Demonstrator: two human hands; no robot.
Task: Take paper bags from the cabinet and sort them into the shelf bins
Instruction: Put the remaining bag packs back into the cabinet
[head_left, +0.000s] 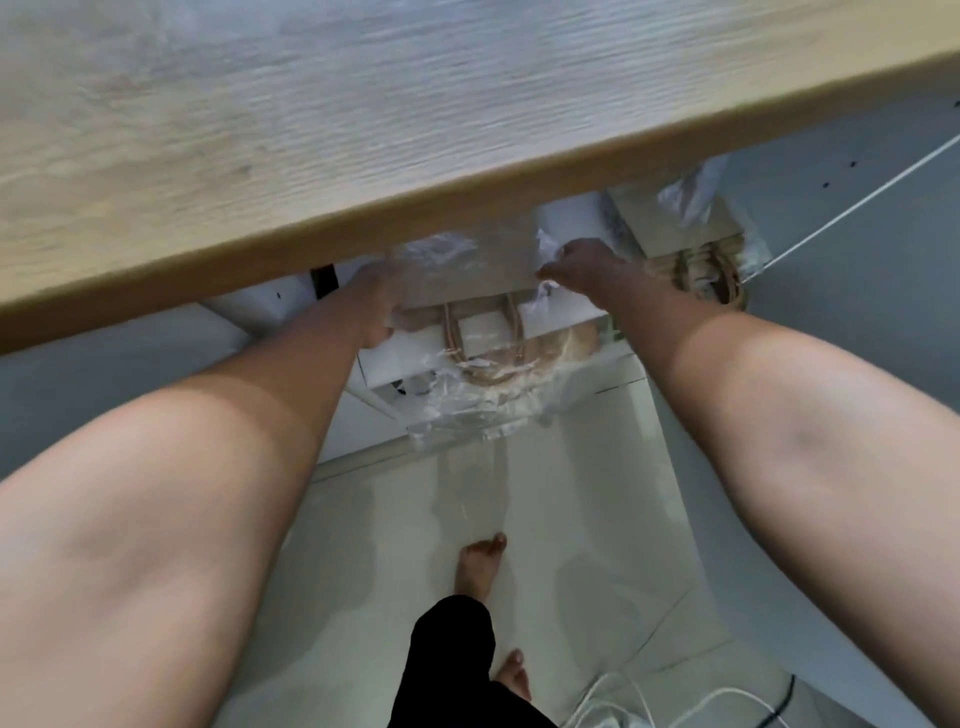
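A bundle of brown paper bags (480, 283) with twisted rope handles, wrapped in clear plastic, sits half under the wooden countertop. My left hand (375, 306) grips its left side and my right hand (582, 267) grips its right top corner. Loose plastic film (467, 410) hangs down below the bundle. A second wrapped stack of brown paper bags (691, 234) with rope handles lies to the right inside the cabinet. The upper part of both stacks is hidden by the countertop.
The wooden countertop (311, 156) fills the top of the view and overhangs the white cabinet shelf (400, 358). An open grey cabinet door (857, 234) stands at the right. My bare feet (480, 564) are on the pale tiled floor, with white cables (675, 701) at the bottom right.
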